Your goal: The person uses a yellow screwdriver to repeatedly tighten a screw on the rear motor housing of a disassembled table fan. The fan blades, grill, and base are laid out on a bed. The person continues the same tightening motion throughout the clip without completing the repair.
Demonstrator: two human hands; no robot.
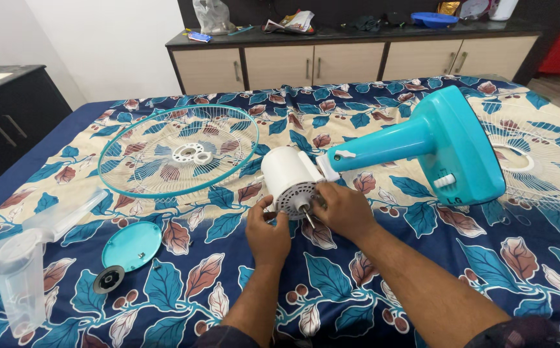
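Fan motor housing (291, 179) lies on the bed (383, 270), shaft end facing the person, long axis running away toward the teal base (454, 148). Both hands touch its front: left hand (267, 235) below-left, right hand (344, 209) nearer, fingers pinched at the shaft (306, 212).

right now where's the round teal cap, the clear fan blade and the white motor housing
round teal cap (131, 245), head view, middle of its flat face
clear fan blade (19, 264), head view, on its hub
white motor housing (286, 171), head view, on its smooth side
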